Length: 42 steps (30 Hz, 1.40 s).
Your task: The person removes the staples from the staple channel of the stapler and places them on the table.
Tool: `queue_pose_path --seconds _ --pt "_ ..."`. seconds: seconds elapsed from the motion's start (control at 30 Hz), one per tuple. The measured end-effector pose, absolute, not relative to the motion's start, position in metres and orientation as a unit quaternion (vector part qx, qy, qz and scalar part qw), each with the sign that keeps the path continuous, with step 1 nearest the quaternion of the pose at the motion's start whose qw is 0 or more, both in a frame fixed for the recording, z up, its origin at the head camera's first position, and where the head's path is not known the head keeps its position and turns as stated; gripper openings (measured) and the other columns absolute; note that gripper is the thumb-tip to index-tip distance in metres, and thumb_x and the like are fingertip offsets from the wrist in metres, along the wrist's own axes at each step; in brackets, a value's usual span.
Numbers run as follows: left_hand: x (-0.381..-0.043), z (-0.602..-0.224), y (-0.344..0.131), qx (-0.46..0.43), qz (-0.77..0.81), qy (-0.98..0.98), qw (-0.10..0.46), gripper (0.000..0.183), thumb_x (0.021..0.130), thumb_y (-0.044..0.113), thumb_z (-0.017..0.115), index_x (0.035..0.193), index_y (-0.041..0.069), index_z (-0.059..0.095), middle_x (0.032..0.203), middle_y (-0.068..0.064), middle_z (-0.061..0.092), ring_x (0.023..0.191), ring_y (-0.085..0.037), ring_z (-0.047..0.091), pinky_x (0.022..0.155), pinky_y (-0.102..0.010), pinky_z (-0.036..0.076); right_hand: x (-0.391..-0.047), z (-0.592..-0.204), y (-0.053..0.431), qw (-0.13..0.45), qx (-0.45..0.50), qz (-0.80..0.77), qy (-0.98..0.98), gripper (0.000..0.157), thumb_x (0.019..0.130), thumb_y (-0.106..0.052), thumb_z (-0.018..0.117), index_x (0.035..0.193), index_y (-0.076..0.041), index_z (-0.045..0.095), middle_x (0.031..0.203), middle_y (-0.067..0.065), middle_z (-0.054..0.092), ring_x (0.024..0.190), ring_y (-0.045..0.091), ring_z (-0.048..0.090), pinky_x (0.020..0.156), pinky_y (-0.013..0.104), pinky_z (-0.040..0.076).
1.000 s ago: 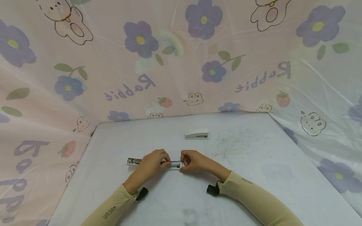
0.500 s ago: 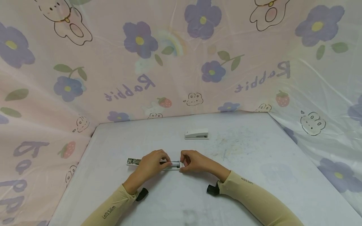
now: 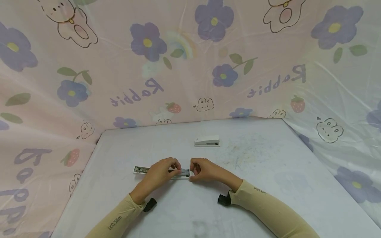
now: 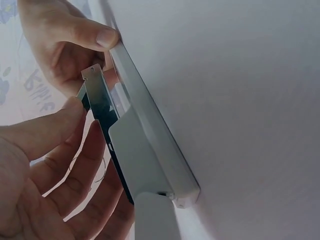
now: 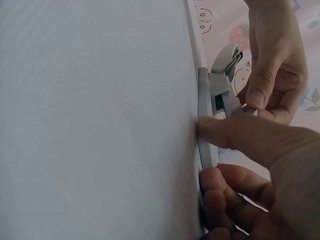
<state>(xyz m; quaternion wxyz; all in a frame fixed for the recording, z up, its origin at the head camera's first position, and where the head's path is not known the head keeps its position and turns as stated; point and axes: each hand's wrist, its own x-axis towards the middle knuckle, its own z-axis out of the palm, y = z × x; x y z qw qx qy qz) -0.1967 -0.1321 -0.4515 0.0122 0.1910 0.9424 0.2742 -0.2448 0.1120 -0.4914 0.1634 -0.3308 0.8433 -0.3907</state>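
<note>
A white stapler (image 3: 180, 177) lies opened out on the table, its top cover (image 3: 140, 170) folded back to the left. Over its middle, my left hand (image 3: 162, 171) pinches a thin metal strip (image 4: 83, 96), like a row of staples, between thumb and finger. That strip sits right against the stapler's metal magazine (image 4: 101, 100), whose end stands apart from the base in the left wrist view. At the right end, my right hand (image 3: 206, 170) grips the stapler base (image 5: 206, 100), thumb on its underside edge and fingers curled by its tip.
Behind the hands stands a second white stapler (image 3: 206, 141), closed, on the white table (image 3: 256, 211). Patterned cloth (image 3: 184, 72) hangs along the back and both sides. A black wrist camera (image 3: 149, 205) sits under the left sleeve, another (image 3: 224, 200) under the right.
My left fingertips have shifted slightly right and up, and the metal piece at them now looks slanted toward the stapler's right end. My right hand and the stapler base hold still.
</note>
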Motion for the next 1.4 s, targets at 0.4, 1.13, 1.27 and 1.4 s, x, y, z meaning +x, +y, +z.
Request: queue_pose_path --seconds 0.4,1.13,1.27,1.4 --pt "-0.1983 -0.4520 -0.1307 0.205 0.274 0.940 0.005 0.014 0.097 0.022 0.082 0.110 0.025 0.079 0.106 0.008 0.075 0.097 -0.016 0.072 0.078 -0.039 0.057 -0.2434 -0.4885 0.1124 0.164 -0.334 -0.397 0.839 0.029 0.089 -0.020 0.090 0.098 -0.011 0.064 0.076 -0.007 0.060 0.067 0.005 0.053 0.067 0.024 0.045" --pt "-0.1945 -0.4495 -0.1311 0.211 0.271 0.939 -0.025 0.012 0.097 0.027 0.083 0.108 0.026 0.077 0.108 0.009 0.075 0.097 -0.016 0.072 0.076 -0.034 0.056 -0.2427 -0.4881 0.1127 0.167 -0.327 -0.389 0.845 0.028 0.089 -0.020 0.090 0.098 -0.014 0.064 0.076 -0.008 0.061 0.067 0.004 0.054 0.068 0.025 0.047" --pt "-0.1949 -0.4481 -0.1319 0.214 0.274 0.937 -0.026 0.012 0.098 0.028 0.082 0.107 0.027 0.076 0.107 0.011 0.074 0.096 -0.014 0.072 0.076 -0.032 0.056 -0.2431 -0.4889 0.1137 0.167 -0.328 -0.389 0.844 0.028 0.089 -0.019 0.090 0.098 -0.014 0.064 0.076 -0.008 0.061 0.068 0.004 0.055 0.068 0.025 0.047" --pt "-0.1948 -0.4467 -0.1337 0.209 0.275 0.938 -0.030 0.012 0.098 0.028 0.082 0.108 0.026 0.076 0.106 0.011 0.073 0.093 -0.014 0.072 0.074 -0.031 0.056 -0.2450 -0.4897 0.1128 0.165 -0.333 -0.393 0.841 0.028 0.089 -0.018 0.090 0.099 -0.013 0.064 0.077 -0.008 0.061 0.069 0.005 0.055 0.069 0.025 0.047"
